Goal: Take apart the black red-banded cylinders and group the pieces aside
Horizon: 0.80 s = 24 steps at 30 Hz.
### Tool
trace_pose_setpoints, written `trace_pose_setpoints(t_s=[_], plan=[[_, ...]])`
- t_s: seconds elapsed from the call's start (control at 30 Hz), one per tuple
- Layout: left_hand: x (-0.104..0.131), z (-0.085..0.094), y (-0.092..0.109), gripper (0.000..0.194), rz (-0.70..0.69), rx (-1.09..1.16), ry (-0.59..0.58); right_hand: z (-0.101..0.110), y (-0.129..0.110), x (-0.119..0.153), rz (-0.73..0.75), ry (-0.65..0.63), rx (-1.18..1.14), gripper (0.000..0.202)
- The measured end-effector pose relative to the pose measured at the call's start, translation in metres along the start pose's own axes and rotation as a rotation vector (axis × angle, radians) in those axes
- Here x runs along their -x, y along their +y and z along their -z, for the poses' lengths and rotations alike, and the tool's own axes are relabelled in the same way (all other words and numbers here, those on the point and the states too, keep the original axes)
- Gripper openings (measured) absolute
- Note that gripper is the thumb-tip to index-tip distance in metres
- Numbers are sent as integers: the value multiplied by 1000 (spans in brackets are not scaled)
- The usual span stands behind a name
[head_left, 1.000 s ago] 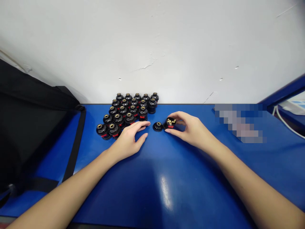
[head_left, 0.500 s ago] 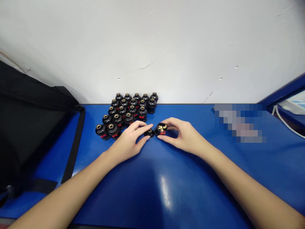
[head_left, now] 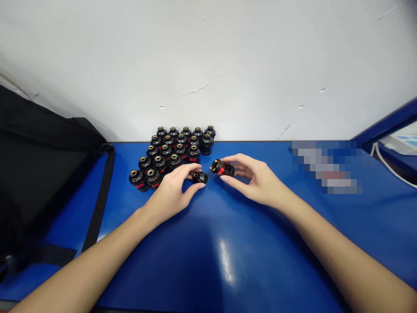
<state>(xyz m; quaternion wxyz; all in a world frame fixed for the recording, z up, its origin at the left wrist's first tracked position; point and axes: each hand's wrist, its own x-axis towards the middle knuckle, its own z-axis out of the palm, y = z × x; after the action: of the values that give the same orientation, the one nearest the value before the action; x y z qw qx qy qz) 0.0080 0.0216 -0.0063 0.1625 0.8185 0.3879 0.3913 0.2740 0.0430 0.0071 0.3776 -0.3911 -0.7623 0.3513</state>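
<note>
My left hand (head_left: pixel 176 184) is closed around a small black domed cap (head_left: pixel 200 177) with a brass-ringed hole, tilted between thumb and fingers. Opposite it, my right hand (head_left: pixel 252 178) grips a black lamp holder body (head_left: pixel 224 168) by its sides. The body lies tipped over, its end with brass contacts facing the cap and a red part showing on its side. A small gap separates cap and body. To the left of my left hand stand several closed black lamp holders (head_left: pixel 160 164) with brass-ringed tops and red parts, in rows.
The blue table (head_left: pixel 182 261) meets a white wall (head_left: pixel 208 65) behind the rows. A black bag (head_left: pixel 42 174) with a strap (head_left: pixel 99 204) lies at the left. At the right are a blurred-out item (head_left: pixel 329 167), a blue frame bar (head_left: pixel 387 119) and a white cable (head_left: pixel 391 167).
Both pieces have come up from the table. The right hand tipped the body so its contacts face left, and the left hand closed on the cap and tilted it.
</note>
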Motion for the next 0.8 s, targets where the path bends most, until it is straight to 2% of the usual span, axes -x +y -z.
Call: trace_pose_setpoints(t_s=[0.13,0.27,0.5,0.8], plan=[[-1,2,6,44,-56,41,53,9,-5,-1,3,-66,-5,32],[0,3,13,37,12,146,62,10,-11,-2,41,-123,4,29],[2,-2,14,30,100,384,7,-1,-16,1,81,-120,-20,28],[0,-4,13,26,204,427,38,-5,-15,1,181,-82,23,27]])
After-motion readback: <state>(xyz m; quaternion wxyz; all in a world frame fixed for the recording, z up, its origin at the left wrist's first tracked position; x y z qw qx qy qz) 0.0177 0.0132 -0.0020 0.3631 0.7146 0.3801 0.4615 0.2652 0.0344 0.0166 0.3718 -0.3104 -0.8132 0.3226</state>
